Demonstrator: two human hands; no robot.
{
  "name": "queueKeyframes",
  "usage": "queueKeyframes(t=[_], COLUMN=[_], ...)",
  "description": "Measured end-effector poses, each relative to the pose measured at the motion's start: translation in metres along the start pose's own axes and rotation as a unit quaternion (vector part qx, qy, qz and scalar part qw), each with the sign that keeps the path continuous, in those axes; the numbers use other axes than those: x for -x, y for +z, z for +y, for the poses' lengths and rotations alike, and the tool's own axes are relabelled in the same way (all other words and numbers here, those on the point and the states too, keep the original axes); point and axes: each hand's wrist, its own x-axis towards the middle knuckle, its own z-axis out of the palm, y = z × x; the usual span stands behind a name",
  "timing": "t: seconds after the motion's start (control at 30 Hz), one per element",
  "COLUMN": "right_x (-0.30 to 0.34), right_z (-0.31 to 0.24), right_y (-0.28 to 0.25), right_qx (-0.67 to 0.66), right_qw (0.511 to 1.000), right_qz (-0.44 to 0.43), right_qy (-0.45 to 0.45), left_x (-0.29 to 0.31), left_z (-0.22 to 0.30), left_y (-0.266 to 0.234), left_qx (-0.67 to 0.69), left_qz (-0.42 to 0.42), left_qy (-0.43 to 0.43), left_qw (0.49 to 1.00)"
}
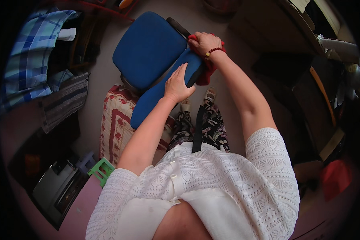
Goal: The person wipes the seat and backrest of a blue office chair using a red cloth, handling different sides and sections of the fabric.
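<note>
A blue office chair (151, 48) with black armrests stands in front of me, its seat beyond its blue backrest (144, 108). My left hand (178, 86) lies on the backrest's top, fingers stretched out along the blue fabric and thumb apart near the black rear shell. At the far right end of the backrest, by the armrest (179, 27), my right hand (207, 41) is closed on a red cloth (206, 76). Part of the cloth hangs down behind the backrest. The right fingertips are partly hidden by the hand. A dark red bead bracelet circles that wrist.
A red and cream patterned cloth (112, 120) covers something beside the chair. Blue plaid fabric (32, 52) and a grey striped cloth (64, 102) hang at left. A green plastic stool (103, 171) is at lower left. Dark furniture and an orange-handled strip (323, 94) stand right.
</note>
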Motion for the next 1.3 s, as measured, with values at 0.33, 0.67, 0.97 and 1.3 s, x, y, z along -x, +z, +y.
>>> queueKeyframes(t=[0.33, 0.67, 0.97, 1.3], right_x=[0.143, 0.004, 0.114, 0.021], right_z=[-0.088, 0.004, -0.068, -0.019], right_y=[-0.027, -0.004, -0.029, -0.057], right_qx=[-0.145, -0.127, -0.105, -0.128], right_qw=[0.965, 0.982, 0.959, 0.982], right_qz=[-0.006, -0.127, -0.045, -0.009], right_qy=[-0.218, 0.06, -0.26, 0.136], left_x=[0.014, 0.004, 0.007, 0.015], left_z=[-0.053, -0.003, -0.01, -0.014], left_y=[0.027, -0.003, 0.0, -0.005], left_qx=[0.043, 0.008, -0.012, 0.019], left_qz=[0.079, -0.011, -0.021, -0.021], left_qy=[0.088, -0.03, -0.045, -0.055], left_qw=[0.992, 0.999, 0.999, 0.998])
